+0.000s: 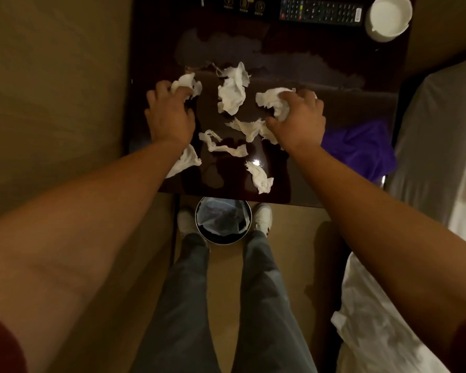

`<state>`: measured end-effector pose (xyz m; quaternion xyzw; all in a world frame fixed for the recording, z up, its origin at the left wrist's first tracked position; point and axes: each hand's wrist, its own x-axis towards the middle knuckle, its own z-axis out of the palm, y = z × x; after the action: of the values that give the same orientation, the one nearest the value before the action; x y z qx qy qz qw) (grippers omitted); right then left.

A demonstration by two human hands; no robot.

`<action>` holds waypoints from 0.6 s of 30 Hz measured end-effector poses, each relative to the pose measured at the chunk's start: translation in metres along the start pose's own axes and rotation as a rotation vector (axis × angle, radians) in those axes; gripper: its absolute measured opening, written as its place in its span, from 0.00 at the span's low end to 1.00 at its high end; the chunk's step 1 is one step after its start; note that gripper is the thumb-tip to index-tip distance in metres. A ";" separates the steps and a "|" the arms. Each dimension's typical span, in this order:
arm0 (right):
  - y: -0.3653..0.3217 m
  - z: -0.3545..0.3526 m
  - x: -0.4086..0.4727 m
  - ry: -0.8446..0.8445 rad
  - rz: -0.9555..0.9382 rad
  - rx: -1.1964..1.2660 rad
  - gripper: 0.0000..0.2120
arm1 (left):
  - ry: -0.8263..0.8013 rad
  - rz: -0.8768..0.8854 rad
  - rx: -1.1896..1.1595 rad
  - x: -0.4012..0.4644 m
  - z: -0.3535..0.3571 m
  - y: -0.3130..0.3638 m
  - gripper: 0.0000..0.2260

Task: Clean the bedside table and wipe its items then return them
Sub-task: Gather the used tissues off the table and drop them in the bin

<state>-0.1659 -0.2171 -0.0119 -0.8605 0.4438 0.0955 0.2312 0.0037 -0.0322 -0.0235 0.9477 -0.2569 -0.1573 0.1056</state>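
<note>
The dark glossy bedside table carries several crumpled white tissues. My left hand is closed over one tissue at the table's left side. My right hand grips another tissue right of centre. Between the hands lies a larger crumpled tissue. More scraps lie nearer the front edge, one in the middle and one by the edge. A purple cloth sits on the table's right front corner.
A black remote control and a white ashtray stand at the table's back. A lined waste bin sits on the floor between my feet, below the table's front edge. A bed with white linen borders the right.
</note>
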 end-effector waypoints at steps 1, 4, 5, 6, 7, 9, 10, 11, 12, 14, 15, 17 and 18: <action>-0.001 0.002 0.000 0.008 -0.006 -0.026 0.28 | 0.012 -0.011 -0.020 0.000 0.001 -0.003 0.17; -0.002 0.007 0.000 0.027 -0.021 -0.020 0.20 | 0.046 -0.019 -0.108 -0.003 0.000 -0.011 0.15; -0.002 0.008 -0.001 0.029 -0.019 0.006 0.19 | 0.052 -0.031 -0.144 -0.004 0.000 -0.012 0.15; -0.003 0.009 -0.001 0.035 -0.014 0.037 0.17 | 0.061 -0.049 -0.187 -0.006 -0.001 -0.013 0.15; -0.004 0.008 -0.002 0.039 -0.006 0.071 0.16 | 0.074 -0.071 -0.241 -0.007 -0.001 -0.012 0.14; -0.008 0.005 -0.005 0.042 0.012 0.146 0.15 | 0.101 -0.112 -0.378 -0.011 -0.003 -0.007 0.13; -0.010 0.002 -0.006 0.048 0.018 0.190 0.14 | 0.101 -0.129 -0.459 -0.014 -0.005 -0.004 0.12; -0.013 -0.003 -0.009 0.056 0.021 0.240 0.13 | 0.083 -0.153 -0.556 -0.017 -0.008 -0.001 0.11; -0.016 -0.007 -0.012 0.064 0.018 0.288 0.12 | 0.043 -0.193 -0.671 -0.021 -0.012 0.003 0.09; -0.024 -0.016 -0.020 0.065 0.000 0.371 0.10 | -0.077 -0.311 -0.933 -0.028 -0.024 0.011 0.10; -0.028 -0.020 -0.025 0.052 -0.003 0.436 0.09 | -0.132 -0.369 -1.061 -0.033 -0.030 0.014 0.11; -0.038 -0.029 -0.038 0.010 0.019 0.608 0.08 | -0.213 -0.429 -1.285 -0.041 -0.041 0.022 0.12; -0.044 -0.032 -0.045 -0.008 0.033 0.684 0.09 | -0.250 -0.430 -1.370 -0.047 -0.045 0.025 0.12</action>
<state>-0.1586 -0.1784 0.0467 -0.7253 0.4631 -0.0517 0.5067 -0.0303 -0.0240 0.0365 0.6734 0.0810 -0.4070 0.6119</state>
